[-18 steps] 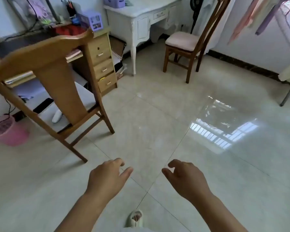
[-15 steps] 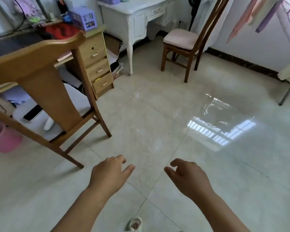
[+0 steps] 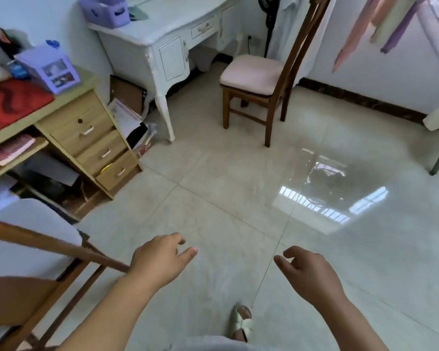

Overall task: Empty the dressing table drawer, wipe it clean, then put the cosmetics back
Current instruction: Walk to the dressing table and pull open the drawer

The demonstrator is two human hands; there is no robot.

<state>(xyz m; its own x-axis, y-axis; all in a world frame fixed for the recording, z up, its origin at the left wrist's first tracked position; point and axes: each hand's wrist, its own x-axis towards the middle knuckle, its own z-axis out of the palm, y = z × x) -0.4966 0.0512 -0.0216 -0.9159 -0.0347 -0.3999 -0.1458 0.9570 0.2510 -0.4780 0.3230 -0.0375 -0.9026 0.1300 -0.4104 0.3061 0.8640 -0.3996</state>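
Both hands, left (image 3: pixel 160 259) and right (image 3: pixel 309 272), loose, holding nothing. Walk to dresser (image 3: pixel 157 34); chair (image 3: pixel 261 79) beside it, skirt chair, reach drawer (image 3: pixel 202 27).

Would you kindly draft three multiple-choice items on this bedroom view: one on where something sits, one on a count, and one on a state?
1. Where is the purple basket?
A. On the white dressing table
B. On the floor
C. On the cushioned chair

2. How many drawers are stacked in the wooden desk?
A. One
B. Three
C. Five

3. What state is the dressing table's small drawer in?
A. Pulled right out
B. Lying on the floor
C. Closed

Answers:
1. A, the basket stands on the tabletop's left end.
2. B, three handled fronts sit one below another.
3. C, its front lies flush with the table, and the left hand and right hand hang empty over the tiles.
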